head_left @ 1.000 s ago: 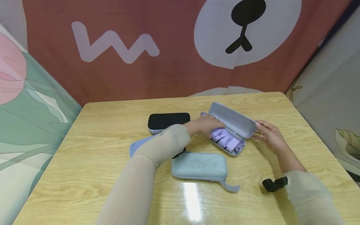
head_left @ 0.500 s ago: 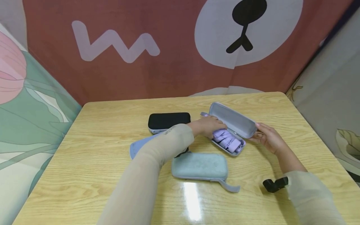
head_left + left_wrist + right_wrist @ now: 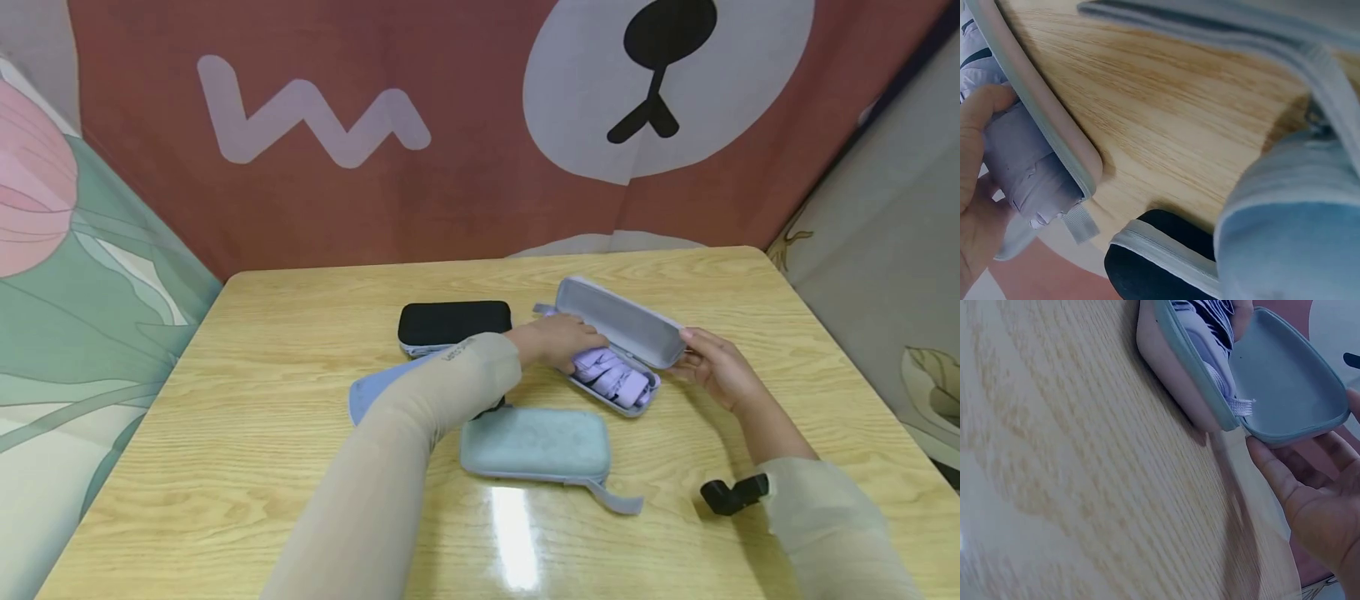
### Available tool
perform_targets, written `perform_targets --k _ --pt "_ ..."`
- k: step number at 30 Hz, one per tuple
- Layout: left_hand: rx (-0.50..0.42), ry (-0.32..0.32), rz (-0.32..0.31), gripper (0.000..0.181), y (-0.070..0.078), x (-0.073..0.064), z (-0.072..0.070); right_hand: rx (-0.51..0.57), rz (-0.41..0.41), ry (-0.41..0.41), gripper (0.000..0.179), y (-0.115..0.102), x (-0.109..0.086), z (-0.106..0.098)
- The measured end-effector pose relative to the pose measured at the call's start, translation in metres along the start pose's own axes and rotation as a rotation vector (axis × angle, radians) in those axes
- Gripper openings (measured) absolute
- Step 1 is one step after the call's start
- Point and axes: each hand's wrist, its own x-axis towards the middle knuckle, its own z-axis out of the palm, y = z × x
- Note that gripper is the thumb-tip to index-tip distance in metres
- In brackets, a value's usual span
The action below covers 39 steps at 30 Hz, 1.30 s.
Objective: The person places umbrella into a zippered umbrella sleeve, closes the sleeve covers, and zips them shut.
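A lilac folded umbrella [image 3: 611,379] lies in the lower half of a pale purple zip case [image 3: 1179,387], which stands open on the table. My left hand [image 3: 562,340] is at the umbrella's far-left end. In the left wrist view the thumb lies across its fabric [image 3: 1022,147], with the other fingers on the opposite side. The case's raised grey lid [image 3: 618,322] is pinched at its right end by my right hand [image 3: 720,367], thumb on one side and fingers beneath. In the right wrist view, the umbrella's handle end and woven strap [image 3: 1241,407] sit at the case's near end.
A light teal zip case [image 3: 534,446] with a grey strap lies shut in front of the open case. Behind my left forearm are a black case [image 3: 453,323] and a blue item [image 3: 371,390], partly hidden. All rest on the wooden table [image 3: 262,375].
My left hand has shifted slightly right along the umbrella. My right hand keeps the lid up in nearly the same place.
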Motion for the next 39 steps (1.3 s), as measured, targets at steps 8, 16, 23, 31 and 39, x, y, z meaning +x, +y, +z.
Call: perform_targets --k 8,16,23,31,39 --pt "-0.037 -0.011 -0.007 0.061 0.007 0.002 -0.001 0.002 -0.003 -0.027 0.027 0.0 -0.001 0.001" --pt "-0.009 -0.033 -0.028 0.065 0.007 0.002 -0.004 0.012 -0.026 -0.06 0.028 -0.001 0.0 0.001" --pt "-0.01 -0.039 -0.056 0.065 0.002 0.004 -0.001 0.092 -0.043 -0.044 0.029 0.001 0.002 -0.001" --pt "-0.021 -0.067 -0.068 0.065 -0.001 0.004 -0.001 -0.003 0.005 0.021 0.022 0.0 0.006 0.006" --pt "-0.092 -0.047 -0.074 0.065 -0.008 -0.002 -0.001 -0.026 0.024 0.003 0.021 0.002 0.01 0.009"
